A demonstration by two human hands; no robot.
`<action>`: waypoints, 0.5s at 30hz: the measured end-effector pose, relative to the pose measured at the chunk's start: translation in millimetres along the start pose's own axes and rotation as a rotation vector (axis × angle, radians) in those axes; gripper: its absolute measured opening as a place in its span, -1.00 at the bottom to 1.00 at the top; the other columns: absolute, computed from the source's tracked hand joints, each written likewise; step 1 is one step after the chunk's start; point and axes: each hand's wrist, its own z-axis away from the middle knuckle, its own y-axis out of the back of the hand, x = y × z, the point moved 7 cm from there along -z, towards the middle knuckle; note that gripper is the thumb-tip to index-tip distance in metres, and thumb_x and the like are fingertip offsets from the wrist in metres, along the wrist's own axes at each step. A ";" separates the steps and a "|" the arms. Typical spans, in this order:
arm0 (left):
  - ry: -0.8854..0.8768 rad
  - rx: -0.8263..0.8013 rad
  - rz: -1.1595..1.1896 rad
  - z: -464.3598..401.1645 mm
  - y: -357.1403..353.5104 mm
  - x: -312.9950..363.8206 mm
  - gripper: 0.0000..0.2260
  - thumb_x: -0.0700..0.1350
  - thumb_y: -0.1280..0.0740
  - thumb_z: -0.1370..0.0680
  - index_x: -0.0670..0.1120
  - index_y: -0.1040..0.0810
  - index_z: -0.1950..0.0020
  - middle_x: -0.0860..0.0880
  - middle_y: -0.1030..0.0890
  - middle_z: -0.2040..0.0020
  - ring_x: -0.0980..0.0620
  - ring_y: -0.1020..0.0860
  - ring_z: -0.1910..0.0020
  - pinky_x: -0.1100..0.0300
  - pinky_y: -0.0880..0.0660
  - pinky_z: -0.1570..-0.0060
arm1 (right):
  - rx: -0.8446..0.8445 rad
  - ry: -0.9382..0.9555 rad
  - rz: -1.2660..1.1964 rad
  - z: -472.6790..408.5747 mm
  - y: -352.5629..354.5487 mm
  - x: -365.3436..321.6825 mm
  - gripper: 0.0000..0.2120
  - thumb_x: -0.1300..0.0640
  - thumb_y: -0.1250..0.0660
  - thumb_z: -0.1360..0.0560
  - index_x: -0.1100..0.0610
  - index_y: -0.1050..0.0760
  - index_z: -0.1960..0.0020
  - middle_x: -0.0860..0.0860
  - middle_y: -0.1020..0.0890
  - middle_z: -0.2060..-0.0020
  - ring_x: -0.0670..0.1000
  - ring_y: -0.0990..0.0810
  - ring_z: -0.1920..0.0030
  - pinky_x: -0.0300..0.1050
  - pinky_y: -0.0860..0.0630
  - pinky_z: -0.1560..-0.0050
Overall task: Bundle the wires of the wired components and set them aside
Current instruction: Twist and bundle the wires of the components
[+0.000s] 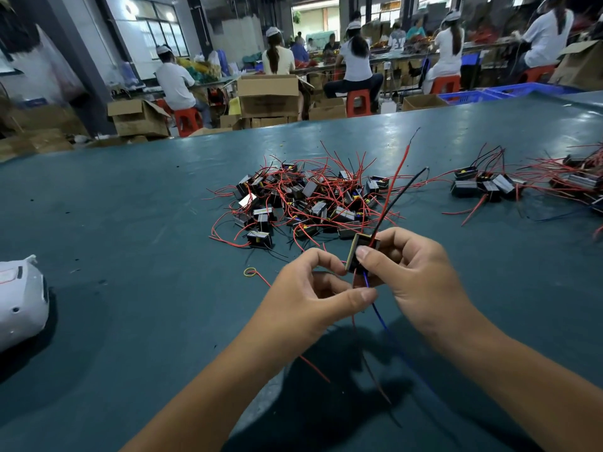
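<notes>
Between both hands (329,288), component (359,252) upright.

Factory assembly hall; capped workers (355,57) at benches; cartons (269,96)

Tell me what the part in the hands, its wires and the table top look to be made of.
Part: likely a metal core wrapped in tan tape, judging by its dull yellowish face and dark edges; not certain.
Wires: thin leads in glossy red, black and blue coating, probably plastic, since they bend freely.
Table top: teal sheet, rubber or vinyl by its soft sheen and scuffs.

Left hand (313,288) and right hand (404,269) meet, fingers curled, pinching.
</notes>
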 end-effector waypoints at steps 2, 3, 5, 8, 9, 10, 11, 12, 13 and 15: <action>0.040 0.005 0.057 -0.6 -1.6 -4.5 -0.65 -0.24 -0.54 -0.43 -0.12 -0.42 -0.06 -0.05 -0.63 0.28 0.11 -0.42 0.42 0.32 -0.34 0.41 | 0.007 -0.014 -0.014 0.2 0.0 0.3 -0.92 0.31 -0.42 -0.47 0.23 -0.53 0.16 0.09 -0.61 0.40 0.00 -0.61 0.42 -0.24 -0.54 0.38; 0.055 0.009 0.079 -0.8 -2.1 -5.7 -0.65 -0.26 -0.53 -0.43 -0.11 -0.41 -0.07 -0.06 -0.64 0.28 0.12 -0.42 0.44 0.32 -0.34 0.42 | 0.008 -0.023 -0.020 0.1 -0.3 1.1 -0.92 0.31 -0.42 -0.47 0.25 -0.53 0.16 0.11 -0.62 0.39 0.01 -0.62 0.42 -0.22 -0.55 0.39; 0.064 0.005 0.103 -0.9 -3.7 -5.5 -0.64 -0.29 -0.52 -0.43 -0.11 -0.41 -0.08 -0.09 -0.64 0.27 0.14 -0.44 0.45 0.33 -0.34 0.42 | 0.007 -0.048 -0.031 -0.2 -0.9 3.3 -0.92 0.31 -0.41 -0.49 0.28 -0.53 0.15 0.09 -0.63 0.42 0.00 -0.63 0.44 -0.21 -0.56 0.40; 0.042 -0.013 0.129 0.0 -5.3 -1.1 -0.65 -0.34 -0.49 -0.45 -0.14 -0.40 -0.10 -0.08 -0.63 0.30 0.17 -0.49 0.46 0.39 -0.36 0.43 | 0.005 -0.097 -0.077 -0.8 0.1 6.3 -0.91 0.29 -0.40 -0.49 0.29 -0.54 0.16 0.14 -0.64 0.42 0.02 -0.62 0.46 -0.19 -0.55 0.42; 0.037 -0.023 0.141 0.2 -5.6 0.0 -0.65 -0.36 -0.48 -0.45 -0.15 -0.40 -0.11 -0.07 -0.63 0.31 0.18 -0.50 0.46 0.40 -0.37 0.42 | 0.007 -0.109 -0.084 -1.0 0.5 7.1 -0.91 0.28 -0.40 -0.49 0.29 -0.55 0.16 0.18 -0.64 0.39 0.03 -0.61 0.46 -0.19 -0.54 0.42; 0.036 -0.033 0.150 0.5 -5.7 1.2 -0.64 -0.38 -0.47 -0.45 -0.17 -0.40 -0.13 -0.06 -0.63 0.32 0.18 -0.52 0.45 0.41 -0.38 0.42 | 0.009 -0.116 -0.085 -1.0 0.9 7.4 -0.91 0.27 -0.40 -0.49 0.28 -0.56 0.17 0.23 -0.64 0.37 0.05 -0.61 0.45 -0.18 -0.54 0.42; 0.034 -0.043 0.150 0.8 -5.4 2.3 -0.64 -0.38 -0.47 -0.45 -0.19 -0.40 -0.14 -0.05 -0.63 0.33 0.18 -0.52 0.45 0.41 -0.38 0.41 | 0.011 -0.121 -0.085 -1.2 1.1 8.0 -0.90 0.26 -0.41 -0.49 0.28 -0.56 0.17 0.27 -0.64 0.34 0.06 -0.61 0.44 -0.18 -0.54 0.42; 0.034 -0.051 0.143 1.2 -4.8 3.6 -0.63 -0.37 -0.47 -0.45 -0.19 -0.40 -0.16 -0.04 -0.64 0.33 0.17 -0.51 0.45 0.39 -0.37 0.41 | 0.011 -0.126 -0.087 -1.2 1.2 8.5 -0.90 0.25 -0.41 -0.49 0.28 -0.57 0.17 0.30 -0.64 0.33 0.09 -0.61 0.44 -0.17 -0.54 0.41; 0.032 -0.056 0.132 1.3 -3.8 4.6 -0.63 -0.35 -0.48 -0.45 -0.18 -0.41 -0.16 -0.04 -0.64 0.33 0.16 -0.48 0.44 0.37 -0.34 0.40 | 0.010 -0.131 -0.090 -1.4 1.2 9.2 -0.90 0.25 -0.41 -0.49 0.28 -0.57 0.17 0.30 -0.63 0.33 0.10 -0.61 0.43 -0.16 -0.54 0.41; 0.032 -0.061 0.111 0.8 -1.5 5.8 -0.60 -0.27 -0.51 -0.41 -0.15 -0.43 -0.16 -0.02 -0.65 0.32 0.12 -0.42 0.42 0.29 -0.29 0.39 | 0.005 -0.135 -0.092 -1.7 1.1 9.9 -0.89 0.25 -0.40 -0.49 0.28 -0.57 0.17 0.26 -0.62 0.37 0.12 -0.60 0.42 -0.14 -0.55 0.40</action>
